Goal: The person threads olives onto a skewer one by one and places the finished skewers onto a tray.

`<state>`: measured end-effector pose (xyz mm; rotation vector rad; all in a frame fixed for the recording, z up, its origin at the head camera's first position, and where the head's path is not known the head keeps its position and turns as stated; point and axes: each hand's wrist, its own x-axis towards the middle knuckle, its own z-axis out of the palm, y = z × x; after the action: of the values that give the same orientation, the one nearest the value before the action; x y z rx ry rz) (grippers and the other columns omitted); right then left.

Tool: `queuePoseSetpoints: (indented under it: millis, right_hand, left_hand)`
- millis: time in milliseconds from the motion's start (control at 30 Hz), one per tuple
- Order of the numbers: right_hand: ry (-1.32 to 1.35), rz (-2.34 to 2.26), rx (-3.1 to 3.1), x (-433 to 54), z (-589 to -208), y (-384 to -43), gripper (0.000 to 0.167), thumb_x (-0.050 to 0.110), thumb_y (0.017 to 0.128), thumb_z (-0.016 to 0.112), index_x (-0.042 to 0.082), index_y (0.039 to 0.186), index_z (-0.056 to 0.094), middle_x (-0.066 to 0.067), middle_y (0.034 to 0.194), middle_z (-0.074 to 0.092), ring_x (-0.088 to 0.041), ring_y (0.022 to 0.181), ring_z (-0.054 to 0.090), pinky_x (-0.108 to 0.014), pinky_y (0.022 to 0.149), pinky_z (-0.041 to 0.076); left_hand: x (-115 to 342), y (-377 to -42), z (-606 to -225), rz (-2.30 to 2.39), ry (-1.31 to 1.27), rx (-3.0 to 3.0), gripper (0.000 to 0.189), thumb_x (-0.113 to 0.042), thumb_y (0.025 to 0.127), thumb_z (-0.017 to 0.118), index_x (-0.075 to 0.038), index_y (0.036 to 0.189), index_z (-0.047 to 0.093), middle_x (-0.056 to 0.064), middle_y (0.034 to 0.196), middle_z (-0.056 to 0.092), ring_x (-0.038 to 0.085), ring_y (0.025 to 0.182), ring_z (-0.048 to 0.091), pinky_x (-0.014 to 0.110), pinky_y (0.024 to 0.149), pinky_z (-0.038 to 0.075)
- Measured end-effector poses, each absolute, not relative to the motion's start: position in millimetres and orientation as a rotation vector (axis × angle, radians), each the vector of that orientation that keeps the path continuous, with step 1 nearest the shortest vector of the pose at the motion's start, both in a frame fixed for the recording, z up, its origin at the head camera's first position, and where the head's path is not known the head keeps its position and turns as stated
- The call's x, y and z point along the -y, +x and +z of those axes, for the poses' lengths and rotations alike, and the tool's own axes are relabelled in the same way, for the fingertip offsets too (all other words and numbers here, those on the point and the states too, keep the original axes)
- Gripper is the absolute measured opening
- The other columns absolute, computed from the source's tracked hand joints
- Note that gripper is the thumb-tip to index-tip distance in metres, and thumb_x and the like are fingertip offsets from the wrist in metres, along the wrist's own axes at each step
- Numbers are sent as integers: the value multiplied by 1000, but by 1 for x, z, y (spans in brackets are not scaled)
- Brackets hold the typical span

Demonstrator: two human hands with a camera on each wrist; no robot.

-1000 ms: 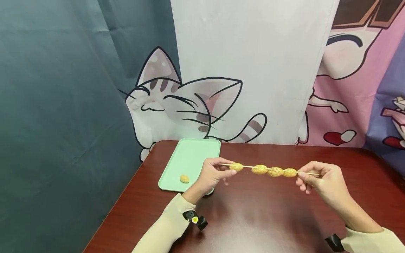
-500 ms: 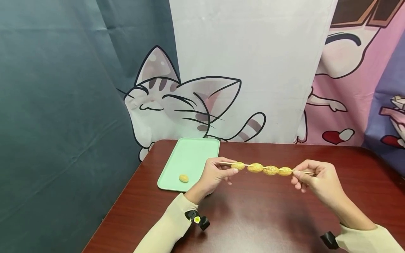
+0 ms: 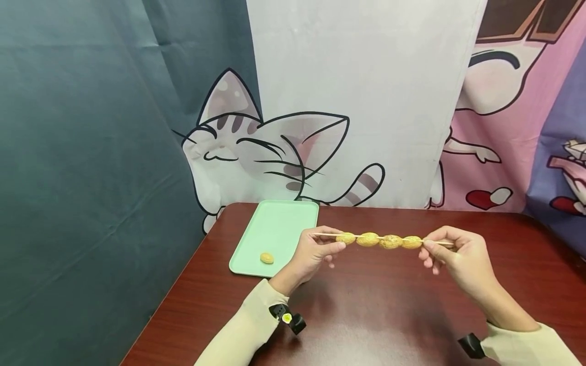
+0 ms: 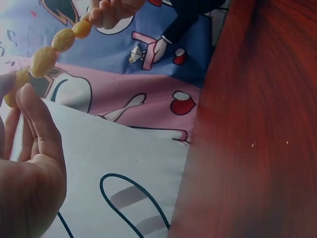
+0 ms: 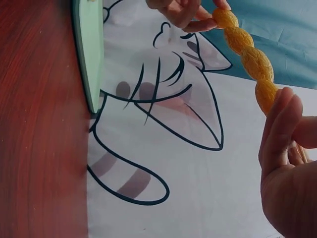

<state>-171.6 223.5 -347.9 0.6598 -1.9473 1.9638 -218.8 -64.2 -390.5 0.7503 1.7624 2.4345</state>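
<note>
Several yellow, oval, wrinkled fruit-like pieces point(image 3: 390, 241) are threaded on a thin wooden skewer point(image 3: 326, 234), held level above the table. My left hand point(image 3: 311, 254) pinches the leftmost piece point(image 3: 346, 238) between thumb and fingers, and the skewer's left end runs across that hand. At the other end, my right hand point(image 3: 463, 258) pinches the skewer beside the rightmost piece point(image 3: 412, 242). In the right wrist view the row of pieces point(image 5: 257, 63) sits close together. One loose yellow piece point(image 3: 267, 258) lies on the light green tray point(image 3: 279, 223).
The tray stands on the reddish-brown table point(image 3: 366, 315) at the back left, partly behind my left hand. A cartoon-printed curtain point(image 3: 366, 76) hangs along the table's far edge, and a dark teal curtain point(image 3: 91, 152) hangs on the left.
The leftmost piece has slid right along the skewer with my left hand, and its gap to the others has narrowed. My right hand has shifted a little left.
</note>
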Motion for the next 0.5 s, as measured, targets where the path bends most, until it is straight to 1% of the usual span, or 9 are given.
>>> queuePoseSetpoints:
  millis: [67, 100, 133, 200, 233, 300, 400, 500]
  right_hand:
    - [694, 2000, 1882, -220, -348, -176, 15, -21, 88, 57, -9, 81, 62, -8, 63, 67, -11, 49, 61, -23, 40, 47]
    - [708, 2017, 1856, -218, -348, -178, 16, -22, 88, 56, -9, 81, 62, -8, 63, 68, -11, 49, 61, -23, 40, 48]
    - [707, 2029, 1842, -217, -349, -180, 17, -22, 87, 56, -8, 81, 63, -7, 63, 68, -11, 49, 61, -22, 40, 48]
    - [682, 2064, 1820, -216, -351, -182, 17, -22, 88, 56, -8, 81, 64, -8, 63, 68, -11, 49, 61, -22, 41, 48]
    - [657, 2088, 1808, -217, -352, -183, 16, -21, 88, 56, -8, 81, 64, -8, 63, 68, -11, 49, 61, -22, 41, 48]
    - [620, 2135, 1774, -219, -354, -183, 17, -21, 88, 56, -8, 82, 65, -9, 63, 68, -12, 49, 61, -22, 41, 49]
    - [610, 2216, 1697, -224, -357, -183, 21, -24, 88, 54, -8, 82, 66, -10, 63, 68, -14, 49, 61, -22, 42, 48]
    - [619, 2256, 1686, -229, -359, -184, 25, -25, 87, 52, -6, 84, 68, -10, 64, 68, -14, 50, 62, -22, 43, 49]
  left_hand:
    - [67, -217, -388, 2421, 679, -1751, 24, 10, 82, 69, 0, 103, 72, -1, 89, 73, 5, 63, 61, 18, 43, 45]
    - [69, -217, -386, 2407, 641, -1753, 27, 11, 82, 68, 0, 106, 71, -1, 91, 73, 5, 65, 61, 17, 43, 43]
    - [70, -217, -385, 2391, 611, -1762, 30, 11, 82, 68, 4, 111, 68, 0, 92, 73, 5, 65, 60, 17, 43, 41]
    - [72, -217, -382, 2341, 571, -1807, 40, 10, 82, 69, 8, 121, 62, 0, 96, 72, 6, 67, 61, 17, 43, 40]
    - [74, -218, -381, 2308, 563, -1841, 44, 8, 82, 70, 7, 125, 59, 2, 98, 72, 6, 67, 62, 18, 43, 40]
    - [76, -221, -380, 2234, 566, -1922, 48, 4, 83, 72, 2, 129, 58, 6, 104, 73, 8, 68, 64, 20, 43, 40]
    - [87, -229, -377, 2109, 581, -2068, 47, -3, 83, 76, -8, 128, 62, 11, 112, 72, 9, 68, 64, 22, 42, 39]
    - [108, -239, -376, 1996, 565, -2229, 43, -9, 81, 80, -12, 122, 67, 10, 115, 71, 9, 66, 62, 22, 43, 35]
